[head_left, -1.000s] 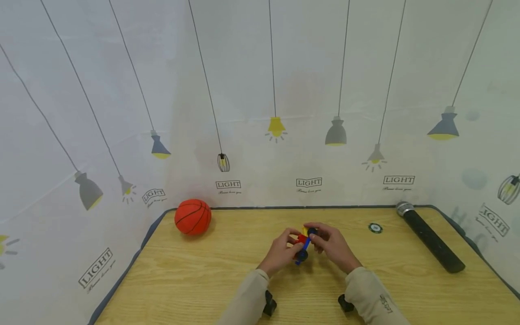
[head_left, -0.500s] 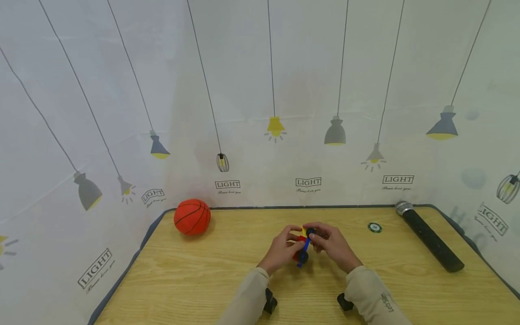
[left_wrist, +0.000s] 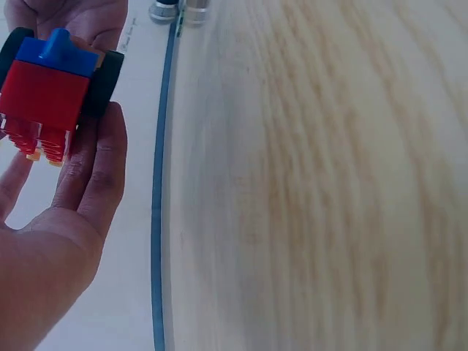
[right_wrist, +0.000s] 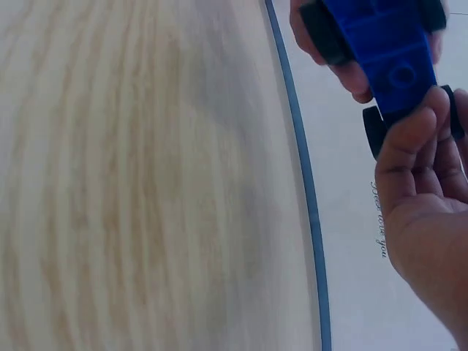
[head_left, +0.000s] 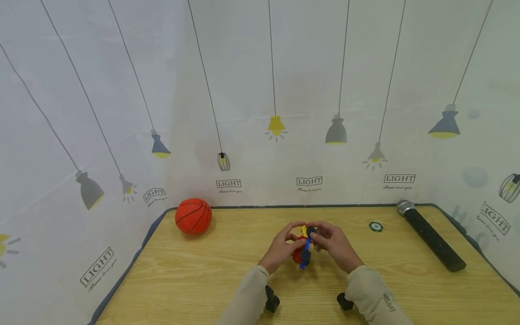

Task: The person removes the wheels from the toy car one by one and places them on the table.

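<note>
A toy car (head_left: 307,246) built of bricks, with a blue chassis, red and yellow bricks and black wheels, is held above the table between both hands. My left hand (head_left: 280,248) grips its red brick side, thumb near the middle. At the far end my right hand (head_left: 335,246) pinches the car by a wheel and the chassis. The left wrist view shows the car's red end (left_wrist: 44,91) with a blue hitch-like knob. From the right wrist, the blue underside (right_wrist: 398,58) faces the camera, and my right fingers (right_wrist: 413,135) press on its near end.
On the wooden table (head_left: 183,280) a red basketball-patterned ball (head_left: 193,216) sits at the back left. To the right lie a poker chip (head_left: 375,226) and a black microphone (head_left: 432,239). A lamp-printed white curtain (head_left: 243,90) stands behind the table edge.
The toy car has turned slightly in the hands, so its wheels face the head camera more. Its lower end has swung a little right, and the left fingers have shifted up toward the right fingertips.
</note>
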### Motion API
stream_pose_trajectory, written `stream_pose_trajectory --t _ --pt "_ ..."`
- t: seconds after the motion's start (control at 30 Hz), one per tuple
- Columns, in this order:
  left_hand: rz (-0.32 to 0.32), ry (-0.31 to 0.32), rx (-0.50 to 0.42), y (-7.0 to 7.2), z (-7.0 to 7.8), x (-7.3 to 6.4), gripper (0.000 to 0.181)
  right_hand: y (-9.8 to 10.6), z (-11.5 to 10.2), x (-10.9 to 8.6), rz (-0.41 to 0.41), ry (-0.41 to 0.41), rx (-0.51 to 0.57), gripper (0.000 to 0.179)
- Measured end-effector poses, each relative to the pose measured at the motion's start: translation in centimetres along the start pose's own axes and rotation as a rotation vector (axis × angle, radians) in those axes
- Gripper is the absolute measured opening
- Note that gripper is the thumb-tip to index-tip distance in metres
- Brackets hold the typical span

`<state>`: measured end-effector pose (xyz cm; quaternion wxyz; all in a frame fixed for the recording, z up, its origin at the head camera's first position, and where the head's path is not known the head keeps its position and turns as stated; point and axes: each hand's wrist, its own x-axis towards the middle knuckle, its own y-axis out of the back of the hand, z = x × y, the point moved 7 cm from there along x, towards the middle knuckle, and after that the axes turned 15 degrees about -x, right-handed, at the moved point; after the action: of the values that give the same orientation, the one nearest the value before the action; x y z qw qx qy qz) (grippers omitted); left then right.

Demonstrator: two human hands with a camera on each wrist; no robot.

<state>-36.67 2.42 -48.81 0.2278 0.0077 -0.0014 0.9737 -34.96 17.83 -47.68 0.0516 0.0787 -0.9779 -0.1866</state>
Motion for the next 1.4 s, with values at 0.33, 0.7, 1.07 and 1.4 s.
stream_pose_trajectory --t 0.33,0.7,1.07,1.4 --pt "0.051 -0.007 -0.017 -0.1 0.4 0.1 0.04 0.3 -0.8 -0.1 0.115 -0.006 -0.077 0.032" --pt "0.079 -0.027 0.017 -0.1 0.9 -0.1 0.041 0.4 -1.3 0.5 0.112 0.012 -0.104 0.032" --pt "0.09 -0.063 -0.009 -0.4 0.3 -0.3 0.038 0.4 -1.8 -0.3 0.165 0.12 -0.197 0.022" --pt "0.055 -0.053 -0.034 -0.4 0.4 -0.7 0.04 0.1 -1.5 -0.8 0.181 0.162 -0.302 0.018"
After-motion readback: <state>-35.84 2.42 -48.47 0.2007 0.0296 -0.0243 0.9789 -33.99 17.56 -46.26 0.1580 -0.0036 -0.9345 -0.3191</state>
